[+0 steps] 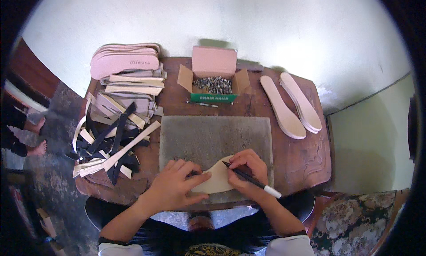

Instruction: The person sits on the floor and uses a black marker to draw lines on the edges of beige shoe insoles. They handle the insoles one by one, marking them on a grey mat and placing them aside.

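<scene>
A pale, sole-shaped insole [212, 182] lies on the grey slab near the table's front edge. Over its left end my left hand [175, 185] is spread, fingers apart and pressing on the piece. My right hand [249, 169] is closed round a black marker pen [248, 178] with a white end. The pen's tip meets the insole's upper edge, and the side of that hand rests on its right part. Both hands cover portions of the insole's outline.
Beneath the work is a grey slab [213, 131] on a brown wooden table [295, 167]. Behind it stands an open green box [213, 97] of small nails. Pink insoles [124, 65] and scrap strips [116, 140] crowd the left; beige insoles [284, 107] lie right.
</scene>
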`<state>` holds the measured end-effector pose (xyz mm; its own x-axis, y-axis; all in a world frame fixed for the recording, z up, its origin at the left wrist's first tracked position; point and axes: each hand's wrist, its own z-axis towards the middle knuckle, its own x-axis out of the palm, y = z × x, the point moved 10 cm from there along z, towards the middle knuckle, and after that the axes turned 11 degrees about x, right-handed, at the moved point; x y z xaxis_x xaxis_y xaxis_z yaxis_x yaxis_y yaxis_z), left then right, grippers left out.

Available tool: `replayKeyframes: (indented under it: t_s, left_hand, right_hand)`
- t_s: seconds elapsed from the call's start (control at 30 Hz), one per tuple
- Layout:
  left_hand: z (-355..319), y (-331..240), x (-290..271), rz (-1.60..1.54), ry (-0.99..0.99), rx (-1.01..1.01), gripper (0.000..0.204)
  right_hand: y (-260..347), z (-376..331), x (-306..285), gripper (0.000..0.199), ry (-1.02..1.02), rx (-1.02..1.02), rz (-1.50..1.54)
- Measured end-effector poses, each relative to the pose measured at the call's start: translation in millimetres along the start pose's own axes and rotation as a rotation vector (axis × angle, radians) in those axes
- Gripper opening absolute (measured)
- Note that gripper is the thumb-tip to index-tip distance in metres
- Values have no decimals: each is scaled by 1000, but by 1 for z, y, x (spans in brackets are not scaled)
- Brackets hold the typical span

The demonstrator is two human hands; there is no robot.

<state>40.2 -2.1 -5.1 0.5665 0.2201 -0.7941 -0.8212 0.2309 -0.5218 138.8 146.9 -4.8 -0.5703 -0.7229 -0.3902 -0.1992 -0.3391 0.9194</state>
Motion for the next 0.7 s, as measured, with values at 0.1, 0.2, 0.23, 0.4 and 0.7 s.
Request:
replayKeyframes:
  t_s: [0.1,0.2,0.23,0.4,0.7]
  left_hand:
    - [0,-2,-1,10,-4,2,56]
    - [-1,-1,-1,20,-21,5,58]
    - [-1,-1,-2,23,-30,8,60]
    - [0,-1,0,0,-6,8,57]
    - [0,0,0,1,-20,5,56]
  right_hand:
    - [-8,-3,0,20,-19,42,51]
    - [-13,-3,3,21,-8,80,46]
    - [-7,-1,2,21,-2,37,5]
    - [-2,-2,4,22,4,-4,-46]
    - [3,-1,5,20,14,-30,-59]
